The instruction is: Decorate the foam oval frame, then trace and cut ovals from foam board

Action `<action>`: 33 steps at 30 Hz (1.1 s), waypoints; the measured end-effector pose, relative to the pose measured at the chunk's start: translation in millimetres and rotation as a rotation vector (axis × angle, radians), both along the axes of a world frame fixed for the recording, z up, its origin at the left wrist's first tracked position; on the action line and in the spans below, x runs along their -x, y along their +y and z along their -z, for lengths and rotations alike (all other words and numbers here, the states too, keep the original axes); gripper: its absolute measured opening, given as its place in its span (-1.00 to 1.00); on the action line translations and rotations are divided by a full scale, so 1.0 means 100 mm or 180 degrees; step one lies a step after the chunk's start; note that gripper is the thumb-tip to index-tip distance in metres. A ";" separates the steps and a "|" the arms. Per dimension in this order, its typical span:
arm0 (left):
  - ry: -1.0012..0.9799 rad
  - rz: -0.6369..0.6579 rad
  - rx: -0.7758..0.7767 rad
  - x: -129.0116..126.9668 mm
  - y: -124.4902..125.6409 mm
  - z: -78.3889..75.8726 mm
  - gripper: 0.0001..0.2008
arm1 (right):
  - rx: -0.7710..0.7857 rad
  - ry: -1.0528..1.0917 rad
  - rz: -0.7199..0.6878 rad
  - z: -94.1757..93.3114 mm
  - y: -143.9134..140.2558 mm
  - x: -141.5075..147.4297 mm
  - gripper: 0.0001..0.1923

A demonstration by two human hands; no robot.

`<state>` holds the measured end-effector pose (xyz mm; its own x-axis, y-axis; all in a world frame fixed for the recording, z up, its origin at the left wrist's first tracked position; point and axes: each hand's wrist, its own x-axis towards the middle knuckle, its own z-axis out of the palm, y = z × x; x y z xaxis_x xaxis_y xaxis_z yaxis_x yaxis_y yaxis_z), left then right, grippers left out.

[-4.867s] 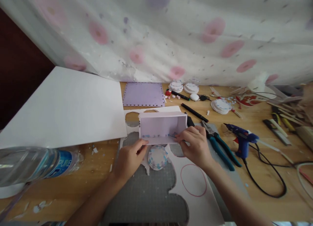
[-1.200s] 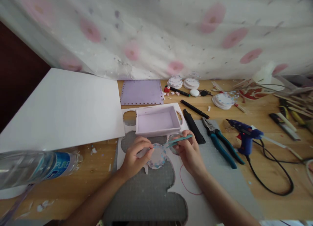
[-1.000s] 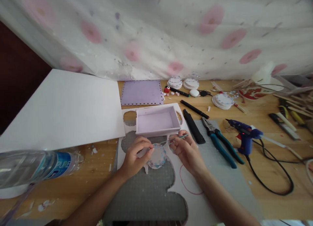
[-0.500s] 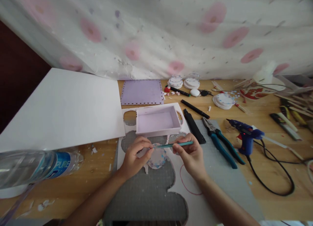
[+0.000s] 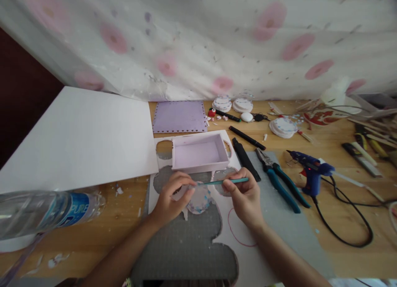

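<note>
Head view: tweezers [image 5: 240,180] in right hand [image 5: 246,197], hold unclear in left hand [image 5: 171,197], "PURE" bottle [image 5: 51,212]

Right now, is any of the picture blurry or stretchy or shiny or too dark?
In the head view, the thin teal tool looks soft toward the left hand; also there, the clear plastic bottle with a blue label looks stretched and has pale shiny streaks; and the dark brown panel, upper left, shows hardly any detail.
</note>
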<state>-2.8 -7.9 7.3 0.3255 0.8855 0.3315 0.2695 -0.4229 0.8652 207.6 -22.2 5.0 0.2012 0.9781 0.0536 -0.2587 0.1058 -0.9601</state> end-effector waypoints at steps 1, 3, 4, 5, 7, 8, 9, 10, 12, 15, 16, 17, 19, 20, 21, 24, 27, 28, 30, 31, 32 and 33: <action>0.0137 0.0054 0.0000 0.01 0.00 -0.01 -0.81 | 0.0005 0.0057 0.0065 0.01 0.01 -0.02 -0.72; 0.0461 0.0214 0.0011 0.03 0.02 -0.01 -0.52 | 0.0052 0.0171 0.0150 0.02 0.03 -0.04 -0.71; 0.0610 0.0309 0.0008 0.04 0.02 -0.02 -0.38 | 0.0084 0.0224 0.0159 0.02 0.04 -0.05 -0.71; 0.0731 0.0400 -0.0012 0.04 0.03 -0.02 -0.31 | 0.0116 0.0265 0.0154 0.01 0.05 -0.05 -0.70; 0.0860 0.0551 -0.0084 0.04 0.04 -0.03 -0.34 | 0.0147 0.0311 0.0148 0.00 0.05 -0.05 -0.70; 0.0873 0.0610 -0.0126 0.03 0.04 -0.03 -0.39 | 0.0148 0.0320 0.0151 -0.01 0.05 -0.05 -0.70; 0.0868 0.0667 -0.0161 0.03 0.04 -0.04 -0.43 | 0.0145 0.0320 0.0154 -0.01 0.05 -0.04 -0.70; 0.0856 0.0715 -0.0189 0.03 0.04 -0.05 -0.45 | 0.0135 0.0318 0.0157 -0.01 0.05 -0.04 -0.70; 0.0841 0.0825 -0.0225 0.03 0.05 -0.08 -0.41 | 0.0102 0.0313 0.0147 0.00 0.04 -0.04 -0.72; 0.0830 0.0947 -0.0184 0.06 0.05 -0.09 -0.27 | 0.0001 0.0229 0.0136 0.03 0.03 -0.05 -0.74; 0.0802 0.0962 -0.0126 0.06 0.05 -0.09 -0.25 | -0.0050 0.0161 0.0147 0.04 0.02 -0.05 -0.74; 0.0759 0.0960 -0.0041 0.07 0.05 -0.09 -0.24 | -0.0103 0.0069 0.0162 0.04 0.02 -0.05 -0.74; 0.0586 0.0910 0.0139 0.07 0.03 -0.08 -0.32 | -0.0239 -0.0162 0.0213 0.02 0.00 -0.05 -0.74; 0.0459 0.0856 0.0208 0.07 0.02 -0.07 -0.40 | -0.0327 -0.0297 0.0248 0.00 -0.01 -0.05 -0.75; 0.0314 0.0769 0.0251 0.07 0.01 -0.07 -0.48 | -0.0449 -0.0447 0.0288 -0.03 -0.02 -0.05 -0.77; -0.0118 0.0403 0.0273 0.06 -0.02 -0.08 -0.69 | -0.1154 -0.1055 0.0420 -0.17 -0.07 -0.02 -0.79; -0.0375 0.0079 0.0546 0.06 -0.04 -0.12 -0.73 | -0.2224 -0.2191 0.0269 -0.33 -0.14 0.01 -0.75; -0.0457 0.0037 0.0717 0.07 -0.04 -0.13 -0.72 | -0.2561 -0.2625 0.0160 -0.39 -0.16 0.03 -0.75; -0.0652 0.0048 0.1086 0.09 -0.06 -0.13 -0.68 | -0.3145 -0.3349 -0.0056 -0.48 -0.18 0.09 -0.80; -0.0778 0.0083 0.1247 0.09 -0.06 -0.12 -0.65 | -0.3386 -0.3597 -0.0117 -0.51 -0.19 0.13 -0.84; -0.0913 0.0126 0.1400 0.10 -0.07 -0.11 -0.61 | -0.3587 -0.3773 -0.0164 -0.53 -0.19 0.18 -0.87; -0.1045 0.0166 0.1559 0.10 -0.07 -0.09 -0.57 | -0.3743 -0.3902 -0.0211 -0.55 -0.18 0.23 -0.88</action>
